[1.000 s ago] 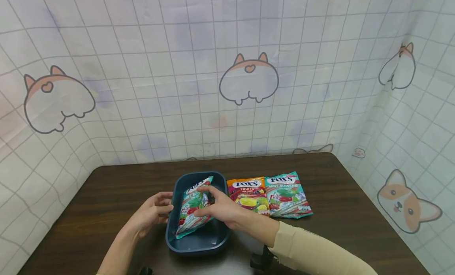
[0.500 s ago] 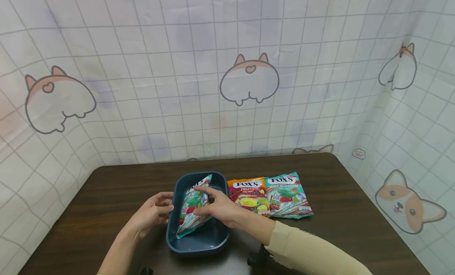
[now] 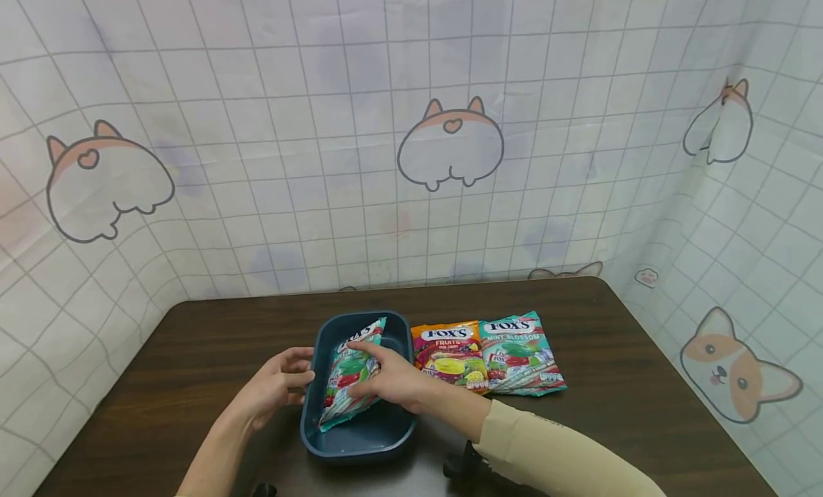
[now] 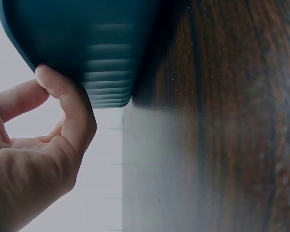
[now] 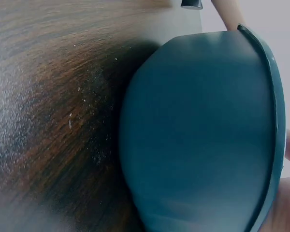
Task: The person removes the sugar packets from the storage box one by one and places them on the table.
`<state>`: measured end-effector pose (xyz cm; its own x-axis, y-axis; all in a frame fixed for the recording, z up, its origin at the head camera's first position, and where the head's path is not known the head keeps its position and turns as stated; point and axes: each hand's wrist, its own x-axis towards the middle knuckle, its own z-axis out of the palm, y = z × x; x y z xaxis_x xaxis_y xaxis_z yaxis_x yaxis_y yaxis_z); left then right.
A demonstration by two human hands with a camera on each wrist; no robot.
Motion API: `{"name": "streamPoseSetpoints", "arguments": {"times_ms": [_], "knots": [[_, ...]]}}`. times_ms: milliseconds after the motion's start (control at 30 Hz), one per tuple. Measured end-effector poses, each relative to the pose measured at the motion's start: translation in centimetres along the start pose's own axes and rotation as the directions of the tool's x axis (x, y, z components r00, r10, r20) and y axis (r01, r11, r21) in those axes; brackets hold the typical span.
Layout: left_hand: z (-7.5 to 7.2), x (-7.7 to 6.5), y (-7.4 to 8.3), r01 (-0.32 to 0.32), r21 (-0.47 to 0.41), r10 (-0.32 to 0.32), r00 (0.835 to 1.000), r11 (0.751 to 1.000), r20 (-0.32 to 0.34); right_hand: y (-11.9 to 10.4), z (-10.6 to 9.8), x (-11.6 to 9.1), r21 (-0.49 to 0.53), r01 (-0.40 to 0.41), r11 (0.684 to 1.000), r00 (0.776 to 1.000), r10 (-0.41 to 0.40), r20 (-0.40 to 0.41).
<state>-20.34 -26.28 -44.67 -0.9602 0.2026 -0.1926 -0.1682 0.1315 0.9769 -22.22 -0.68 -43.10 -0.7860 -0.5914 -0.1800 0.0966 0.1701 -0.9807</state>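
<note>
A teal bag of Fox's mint blossom candy [image 3: 343, 383] lies aslant in the dark blue plastic bin [image 3: 360, 443]. My right hand [image 3: 395, 375] grips this bag from the right, thumb and forefinger set apart on its front; its other fingers are hidden. In the right wrist view, the bin's wall [image 5: 198, 130] hides most of that hand. Outside the bin on the left, my left hand [image 3: 276, 383] touches the wall with relaxed fingers. The left wrist view shows its thumb [image 4: 53, 82] against the bin's rim.
To the right of the bin lie an orange bag of Fox's fruits candy [image 3: 450, 350] and another mint blossom bag [image 3: 521, 354], side by side. The dark wooden table [image 3: 225, 340] ends at a patterned white curtain [image 3: 321, 197] behind and at the sides.
My right hand has shifted slightly left over the bag, and the bag's top corner has moved a little. The left hand and the bin stay where they were.
</note>
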Motion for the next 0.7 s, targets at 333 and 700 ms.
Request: {"name": "streamPoseSetpoints", "arguments": {"times_ms": [333,700], "knots": [[-0.09,0.00,0.08,-0.007,-0.003,0.007,1.000,1.000,0.019,0.20,0.31,0.33,-0.079,0.024,0.997,0.997,-0.029,-0.067],[-0.03,-0.02,0.16,0.004,0.000,-0.004,1.000,1.000,-0.004,0.26,0.53,0.74,-0.165,0.024,0.986,0.993,-0.042,-0.106]]}}
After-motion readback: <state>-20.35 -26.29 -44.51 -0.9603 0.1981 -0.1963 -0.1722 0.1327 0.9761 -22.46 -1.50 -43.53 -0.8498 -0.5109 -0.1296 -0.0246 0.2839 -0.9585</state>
